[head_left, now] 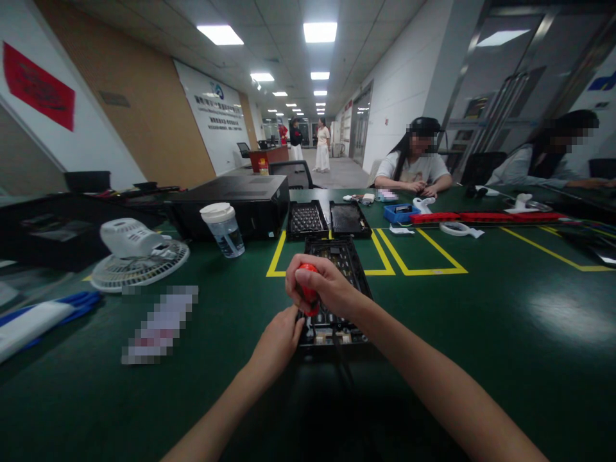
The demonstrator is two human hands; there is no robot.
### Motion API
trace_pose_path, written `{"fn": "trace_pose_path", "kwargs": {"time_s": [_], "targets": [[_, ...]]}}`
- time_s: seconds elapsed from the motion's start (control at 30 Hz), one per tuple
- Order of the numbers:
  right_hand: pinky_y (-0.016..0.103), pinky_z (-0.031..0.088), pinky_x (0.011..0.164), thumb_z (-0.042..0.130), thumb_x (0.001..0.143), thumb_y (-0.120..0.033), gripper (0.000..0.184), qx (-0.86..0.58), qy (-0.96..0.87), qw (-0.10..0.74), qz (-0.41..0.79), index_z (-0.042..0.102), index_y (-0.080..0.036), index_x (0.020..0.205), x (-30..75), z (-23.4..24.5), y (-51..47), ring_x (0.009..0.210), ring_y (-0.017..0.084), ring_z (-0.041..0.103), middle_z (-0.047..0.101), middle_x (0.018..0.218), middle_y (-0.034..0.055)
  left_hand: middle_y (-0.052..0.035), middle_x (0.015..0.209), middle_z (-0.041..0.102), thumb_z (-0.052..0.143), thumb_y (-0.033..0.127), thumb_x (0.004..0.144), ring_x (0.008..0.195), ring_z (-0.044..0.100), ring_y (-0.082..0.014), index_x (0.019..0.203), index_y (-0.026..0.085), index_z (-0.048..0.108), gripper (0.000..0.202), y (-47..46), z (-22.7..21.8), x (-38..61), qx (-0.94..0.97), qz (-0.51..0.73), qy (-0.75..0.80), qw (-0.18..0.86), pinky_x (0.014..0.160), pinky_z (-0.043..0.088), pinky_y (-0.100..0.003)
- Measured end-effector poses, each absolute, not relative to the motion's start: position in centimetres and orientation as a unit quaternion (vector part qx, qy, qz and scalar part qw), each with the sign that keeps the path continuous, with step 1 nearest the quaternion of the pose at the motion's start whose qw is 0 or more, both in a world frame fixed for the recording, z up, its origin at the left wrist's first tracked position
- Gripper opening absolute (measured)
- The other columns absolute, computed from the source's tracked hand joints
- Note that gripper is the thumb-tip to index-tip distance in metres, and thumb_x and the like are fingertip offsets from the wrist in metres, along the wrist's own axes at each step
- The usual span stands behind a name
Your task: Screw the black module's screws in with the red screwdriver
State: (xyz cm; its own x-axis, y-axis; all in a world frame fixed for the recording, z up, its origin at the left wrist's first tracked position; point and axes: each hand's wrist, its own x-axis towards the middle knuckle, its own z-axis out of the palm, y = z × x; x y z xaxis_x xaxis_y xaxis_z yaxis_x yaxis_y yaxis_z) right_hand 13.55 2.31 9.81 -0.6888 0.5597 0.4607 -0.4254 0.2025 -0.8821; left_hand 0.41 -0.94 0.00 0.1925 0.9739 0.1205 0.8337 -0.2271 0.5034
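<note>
My right hand (pixel 320 282) is closed in a fist round the red handle of a tool (pixel 308 296), most likely a screwdriver, held upright over a black tray-like device (pixel 344 256) lying on the green table. The tool's tip is hidden behind my hands. My left hand (pixel 278 339) rests at the device's near left edge with its fingers curled against it, just below the red handle. The device's near end shows small connectors and cables.
Two more black trays (pixel 328 220) lie beyond, inside yellow floor-tape lines (pixel 414 251). A white fan (pixel 137 253), a plastic cup (pixel 224 229) and a black box (pixel 231 205) stand at the left. Two seated people (pixel 414 163) work at the far right, by a blue box (pixel 402 213) and a red strip (pixel 486 217).
</note>
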Motion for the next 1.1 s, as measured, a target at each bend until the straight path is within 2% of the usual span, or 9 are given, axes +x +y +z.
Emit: {"fn": "trace_pose_path", "kwargs": {"time_s": [0.2,0.4,0.67,1.1], "targets": [[0.016,0.029,0.037,0.028,0.083,-0.04,0.035,-0.035,-0.636,0.383,0.669,0.049,-0.013,0.076,13.5,9.8,2.5,0.038,0.006,0.039,0.045,0.049,-0.0039,-0.0086,0.095,0.06,0.032,0.024,0.083,0.092,0.055,-0.0204,0.096,0.016,0.052,0.025,-1.1,0.2,0.4,0.757,0.217,0.595,0.161,0.08,0.043,-0.033],[0.017,0.032,0.04,0.032,0.082,-0.036,0.027,-0.035,-0.629,0.379,0.678,0.047,-0.014,0.075,13.4,10.0,2.5,0.042,0.006,0.041,0.046,0.054,-0.003,-0.0095,0.099,0.059,0.033,0.023,0.083,0.093,0.055,-0.0203,0.099,0.016,0.051,0.025,-1.1,0.2,0.4,0.756,0.215,0.596,0.164,0.081,0.042,-0.033],[0.018,0.035,0.043,0.032,0.085,-0.037,0.028,-0.029,-0.633,0.364,0.683,0.048,-0.014,0.083,13.9,9.9,3.0,0.049,0.008,0.047,0.05,0.064,-0.0002,-0.0082,0.102,0.059,0.034,0.022,0.083,0.094,0.054,-0.0195,0.104,0.017,0.05,0.027,-1.0,0.0,0.3,0.76,0.237,0.58,0.172,0.084,0.041,-0.033],[0.022,0.04,0.051,0.034,0.087,-0.034,0.021,-0.024,-0.636,0.357,0.684,0.044,-0.015,0.087,14.3,9.8,3.6,0.054,0.009,0.051,0.049,0.069,0.0,-0.0092,0.108,0.057,0.033,0.023,0.083,0.098,0.053,-0.0198,0.109,0.016,0.049,0.031,-0.9,-0.1,0.3,0.758,0.235,0.583,0.174,0.088,0.039,-0.034]]}}
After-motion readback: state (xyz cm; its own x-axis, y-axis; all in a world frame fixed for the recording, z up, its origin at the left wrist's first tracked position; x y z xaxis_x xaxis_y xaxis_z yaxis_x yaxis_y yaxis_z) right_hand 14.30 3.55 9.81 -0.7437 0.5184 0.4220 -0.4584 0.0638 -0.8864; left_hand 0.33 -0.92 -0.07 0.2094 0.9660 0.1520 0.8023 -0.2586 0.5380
